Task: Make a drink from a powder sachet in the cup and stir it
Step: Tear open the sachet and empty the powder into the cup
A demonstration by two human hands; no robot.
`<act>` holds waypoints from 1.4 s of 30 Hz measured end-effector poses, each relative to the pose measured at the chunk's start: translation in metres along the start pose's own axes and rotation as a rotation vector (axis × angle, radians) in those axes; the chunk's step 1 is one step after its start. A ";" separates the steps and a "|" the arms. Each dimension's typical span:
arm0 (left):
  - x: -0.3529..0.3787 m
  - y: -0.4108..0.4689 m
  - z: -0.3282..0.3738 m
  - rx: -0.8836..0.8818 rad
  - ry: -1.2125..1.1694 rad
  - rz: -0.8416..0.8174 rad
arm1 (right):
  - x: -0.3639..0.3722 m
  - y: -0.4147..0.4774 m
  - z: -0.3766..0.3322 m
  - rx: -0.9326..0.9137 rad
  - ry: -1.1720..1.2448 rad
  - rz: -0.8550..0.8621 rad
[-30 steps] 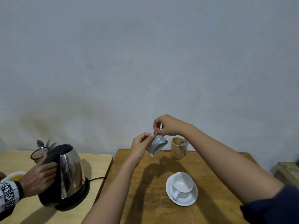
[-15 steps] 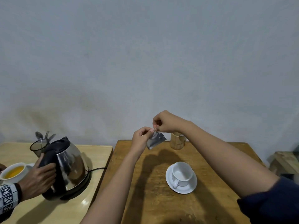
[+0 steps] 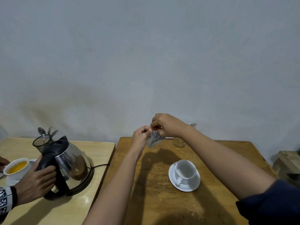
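A small silver sachet [image 3: 153,140] hangs in the air above the far part of the brown wooden table [image 3: 159,200]. My left hand [image 3: 140,138] pinches its upper left corner and my right hand [image 3: 165,125] pinches its top edge, both raised and touching each other. A white cup [image 3: 185,172] stands empty on a white saucer [image 3: 193,185] on the table, nearer to me and to the right of the sachet, handle facing me. The sachet's top is hidden by my fingers.
A wooden holder [image 3: 179,142] with a fork stands at the table's far edge. On the lighter table [image 3: 90,151] to the left, another person's hand [image 3: 35,181] grips a steel kettle [image 3: 68,161] on its base. A cup of orange drink [image 3: 17,167] and a spoon holder [image 3: 42,142] stand beyond it.
My view has tilted up, so the tables sit lower in frame. My hands stay pinched on the sachet, which now hangs flatter. The other person's kettle has tipped slightly.
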State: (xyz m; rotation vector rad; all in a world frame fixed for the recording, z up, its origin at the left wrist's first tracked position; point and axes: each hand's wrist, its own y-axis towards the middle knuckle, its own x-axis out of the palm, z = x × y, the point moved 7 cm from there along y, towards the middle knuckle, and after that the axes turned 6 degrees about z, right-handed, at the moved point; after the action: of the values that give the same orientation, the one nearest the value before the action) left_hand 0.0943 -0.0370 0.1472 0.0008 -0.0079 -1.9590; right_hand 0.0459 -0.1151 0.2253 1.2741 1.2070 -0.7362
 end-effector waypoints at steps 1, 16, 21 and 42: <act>0.000 -0.001 -0.001 -0.010 -0.008 0.009 | 0.002 0.000 -0.001 -0.019 -0.021 0.002; -0.017 -0.006 -0.004 0.015 0.022 0.028 | 0.017 0.005 0.019 0.326 0.298 0.032; -0.015 -0.008 0.000 0.032 0.018 0.010 | 0.017 0.005 0.024 0.421 0.365 0.038; -0.019 -0.004 -0.014 -0.060 -0.346 0.063 | 0.015 0.005 -0.025 -0.088 0.082 0.038</act>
State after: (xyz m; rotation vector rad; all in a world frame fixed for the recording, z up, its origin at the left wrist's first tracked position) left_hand 0.0978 -0.0183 0.1326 -0.3738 -0.1745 -1.8738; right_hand 0.0482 -0.0867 0.2159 1.2614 1.2646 -0.6019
